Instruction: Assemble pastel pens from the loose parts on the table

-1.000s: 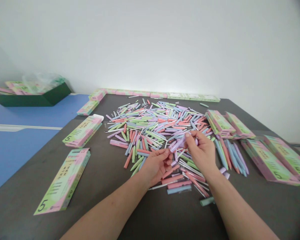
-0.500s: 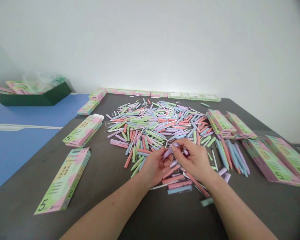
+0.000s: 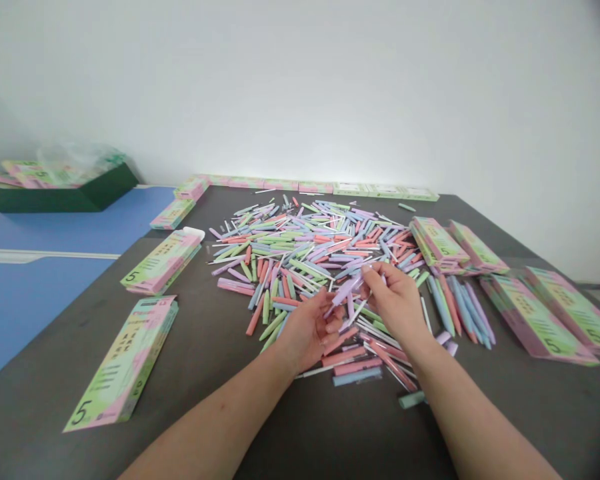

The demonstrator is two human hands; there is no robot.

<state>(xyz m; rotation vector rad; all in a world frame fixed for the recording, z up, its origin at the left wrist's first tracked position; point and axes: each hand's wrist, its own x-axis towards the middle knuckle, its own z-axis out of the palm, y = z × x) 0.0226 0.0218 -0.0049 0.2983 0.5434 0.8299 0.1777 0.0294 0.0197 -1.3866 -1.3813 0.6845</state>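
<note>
A light purple pen (image 3: 347,291) is held slantwise between my two hands, above the near part of the pile. My left hand (image 3: 310,328) is closed on its lower end, thumb uppermost and fingers curled. My right hand (image 3: 397,300) pinches the upper end between thumb and fingers. Whether the pen is whole or only a barrel I cannot tell. Below and beyond the hands spreads a heap of pastel pen pieces (image 3: 300,250) in green, blue, coral and purple, with thin white sticks among them. Under my wrists lie coral pieces and a blue one (image 3: 357,377).
Cartons marked 5 stand left (image 3: 125,363) and right (image 3: 543,320) on the dark table (image 3: 200,413); more line its back edge. A row of pens (image 3: 463,310) lies right of the heap. Far left, a dark green tray (image 3: 87,195) holds cartons and clear plastic.
My right hand has drawn slightly up and right, and more of the purple pen shows between the hands. My left hand stays nearly in place. The view has shifted slightly.
</note>
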